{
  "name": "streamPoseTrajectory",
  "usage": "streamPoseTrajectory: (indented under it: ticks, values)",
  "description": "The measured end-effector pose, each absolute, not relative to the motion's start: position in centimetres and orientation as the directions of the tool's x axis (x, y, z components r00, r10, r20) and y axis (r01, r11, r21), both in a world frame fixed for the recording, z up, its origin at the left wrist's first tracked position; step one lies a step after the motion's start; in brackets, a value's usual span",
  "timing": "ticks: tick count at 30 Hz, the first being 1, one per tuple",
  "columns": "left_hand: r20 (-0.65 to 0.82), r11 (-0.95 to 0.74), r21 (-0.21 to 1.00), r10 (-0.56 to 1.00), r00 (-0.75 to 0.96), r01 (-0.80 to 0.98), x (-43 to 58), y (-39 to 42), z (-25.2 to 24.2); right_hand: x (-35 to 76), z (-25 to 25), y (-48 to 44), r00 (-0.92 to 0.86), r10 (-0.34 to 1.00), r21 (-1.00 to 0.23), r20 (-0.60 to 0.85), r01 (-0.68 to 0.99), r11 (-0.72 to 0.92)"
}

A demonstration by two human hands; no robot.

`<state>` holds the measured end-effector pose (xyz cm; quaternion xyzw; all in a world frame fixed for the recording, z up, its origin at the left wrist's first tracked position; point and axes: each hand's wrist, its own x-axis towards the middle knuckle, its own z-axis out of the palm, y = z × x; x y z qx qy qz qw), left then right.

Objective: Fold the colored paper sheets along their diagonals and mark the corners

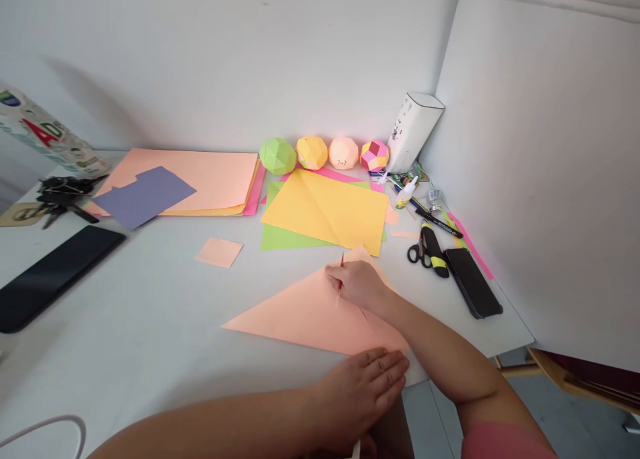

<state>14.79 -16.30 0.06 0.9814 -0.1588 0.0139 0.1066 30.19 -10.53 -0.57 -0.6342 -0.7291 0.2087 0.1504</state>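
A peach-coloured sheet of paper, triangular in outline, lies on the table in front of me. My right hand is closed over its upper part, gripping a slim red pencil-like tool whose thin dark end points up. Most of that tool is hidden by the fingers, so its exact kind is unclear. A short dark line shows beside the right wrist. My left hand rests flat with its fingers stretched out along the sheet's near edge, at the front of the table, holding nothing.
Yellow paper and a small peach piece lie beyond. Several faceted paper balls line the wall. Scissors, a box cutter, a glue bottle and a phone sit right; a dark tablet lies left.
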Motion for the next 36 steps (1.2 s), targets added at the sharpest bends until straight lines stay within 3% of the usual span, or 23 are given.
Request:
streamPoseTrajectory:
  ticks: [5,11,14,16,19,23,28,36]
  values:
    - [0.082,-0.946,0.242,-0.202,0.976,-0.216,12.6,-16.3,0.0,30.2,-0.4,-10.6,-0.159,0.987,-0.511,-0.013,0.85,0.13]
    - [-0.027,-0.943,0.295,0.153,0.988,0.154,8.1,-15.4,-0.9,30.3,-0.5,-10.4,-0.171,0.985,-0.52,0.03,0.838,0.162]
    - [0.007,-0.902,0.244,0.369,0.929,0.357,4.8,-14.0,-1.7,30.3,-0.3,-10.4,-0.172,0.984,-0.515,0.039,0.841,0.167]
    - [0.105,-0.856,0.176,0.508,0.855,0.486,2.4,-12.9,-2.2,30.3,-0.1,-10.4,-0.172,0.984,-0.508,0.038,0.845,0.167]
    - [0.2,-0.778,0.084,0.625,0.754,0.622,-0.7,-11.8,-2.9,30.3,0.3,-10.4,-0.179,0.983,-0.497,0.03,0.851,0.17]
    - [0.234,-0.702,0.01,0.694,0.681,0.712,-1.3,-11.5,-3.2,30.1,1.0,-10.4,-0.183,0.983,-0.484,0.017,0.859,0.168]
    - [0.234,-0.641,0.027,0.75,0.619,0.767,1.7,-12.0,-2.9,30.0,1.3,-10.4,-0.186,0.982,-0.469,0.016,0.867,0.171]
    - [0.117,-0.893,0.138,0.444,0.889,0.428,6.4,-16.3,-2.0,30.1,0.5,-10.3,-0.173,0.985,-0.473,0.016,0.867,0.16]
